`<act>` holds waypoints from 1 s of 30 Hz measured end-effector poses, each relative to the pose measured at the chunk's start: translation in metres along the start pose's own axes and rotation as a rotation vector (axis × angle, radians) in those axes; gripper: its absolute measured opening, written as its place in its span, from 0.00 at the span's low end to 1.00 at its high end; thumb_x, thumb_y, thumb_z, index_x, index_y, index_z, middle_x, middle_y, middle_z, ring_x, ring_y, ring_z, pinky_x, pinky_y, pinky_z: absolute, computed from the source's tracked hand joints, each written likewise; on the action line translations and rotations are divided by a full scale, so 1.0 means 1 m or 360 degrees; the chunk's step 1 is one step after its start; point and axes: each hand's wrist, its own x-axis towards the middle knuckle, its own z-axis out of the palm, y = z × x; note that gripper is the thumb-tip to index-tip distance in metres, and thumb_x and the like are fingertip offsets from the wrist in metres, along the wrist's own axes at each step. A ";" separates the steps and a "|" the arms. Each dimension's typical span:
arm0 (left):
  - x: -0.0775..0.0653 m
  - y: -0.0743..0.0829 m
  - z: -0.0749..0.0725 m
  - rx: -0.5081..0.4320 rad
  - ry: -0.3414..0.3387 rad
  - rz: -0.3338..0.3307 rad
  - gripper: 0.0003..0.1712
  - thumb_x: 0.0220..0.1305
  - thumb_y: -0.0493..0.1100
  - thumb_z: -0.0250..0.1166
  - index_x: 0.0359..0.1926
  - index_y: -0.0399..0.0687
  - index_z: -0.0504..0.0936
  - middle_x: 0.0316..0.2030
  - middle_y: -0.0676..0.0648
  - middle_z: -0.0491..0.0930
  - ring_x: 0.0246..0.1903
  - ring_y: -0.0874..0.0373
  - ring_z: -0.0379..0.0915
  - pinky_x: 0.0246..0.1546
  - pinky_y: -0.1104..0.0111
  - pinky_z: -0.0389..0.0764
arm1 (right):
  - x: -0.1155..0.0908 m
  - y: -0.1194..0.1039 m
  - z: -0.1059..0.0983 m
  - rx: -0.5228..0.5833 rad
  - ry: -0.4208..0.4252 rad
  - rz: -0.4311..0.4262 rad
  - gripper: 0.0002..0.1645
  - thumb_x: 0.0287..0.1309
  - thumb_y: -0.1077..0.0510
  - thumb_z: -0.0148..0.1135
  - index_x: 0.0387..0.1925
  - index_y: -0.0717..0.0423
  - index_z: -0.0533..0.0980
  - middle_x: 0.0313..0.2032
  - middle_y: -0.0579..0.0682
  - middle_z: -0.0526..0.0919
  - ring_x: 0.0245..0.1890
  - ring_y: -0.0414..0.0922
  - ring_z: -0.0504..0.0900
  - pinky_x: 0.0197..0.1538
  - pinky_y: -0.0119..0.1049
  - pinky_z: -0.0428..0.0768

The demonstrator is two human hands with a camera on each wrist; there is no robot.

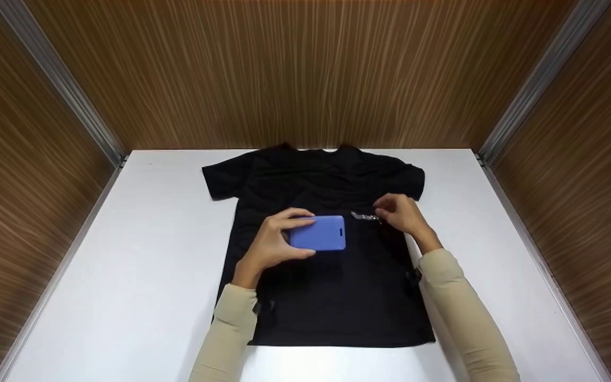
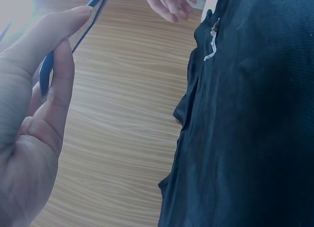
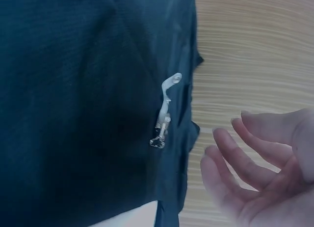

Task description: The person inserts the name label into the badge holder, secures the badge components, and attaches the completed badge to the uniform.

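My left hand (image 1: 273, 241) pinches a blue badge holder (image 1: 321, 233) between thumb and fingers, raised over a black T-shirt (image 1: 332, 302). A small dark slot shows at the holder's right end. Seen in the left wrist view, the badge holder (image 2: 46, 74) is a thin blue edge, partly hidden by the fingers. On the shirt lies a badge clip (image 1: 364, 216) with a whitish strap and metal end; it shows closer in the right wrist view as a clip (image 3: 164, 111). Just beside it, my right hand (image 1: 398, 212) hovers with loosely bent fingers, holding nothing.
The T-shirt lies spread out on a white table (image 1: 141, 254), its collar toward the back. Wood-patterned panels (image 1: 305, 74) stand behind and on both sides, with metal strips (image 1: 67, 90) at the corners.
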 end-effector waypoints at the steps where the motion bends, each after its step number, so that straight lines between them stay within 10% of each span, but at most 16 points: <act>1: 0.000 0.000 0.000 -0.0001 -0.0001 0.0000 0.35 0.41 0.43 0.87 0.56 0.51 0.89 0.57 0.47 0.84 0.56 0.52 0.78 0.56 0.67 0.79 | 0.003 0.000 0.002 -0.0012 -0.0015 0.0004 0.10 0.61 0.66 0.67 0.43 0.67 0.85 0.40 0.65 0.89 0.39 0.55 0.86 0.47 0.45 0.81; 30: 0.001 0.003 -0.002 0.0039 -0.0016 0.0018 0.34 0.43 0.44 0.86 0.56 0.50 0.89 0.58 0.47 0.83 0.57 0.51 0.78 0.56 0.66 0.80 | 0.021 0.009 0.035 -0.0309 -0.0260 0.0039 0.10 0.50 0.67 0.70 0.37 0.66 0.86 0.36 0.64 0.89 0.40 0.60 0.86 0.49 0.55 0.83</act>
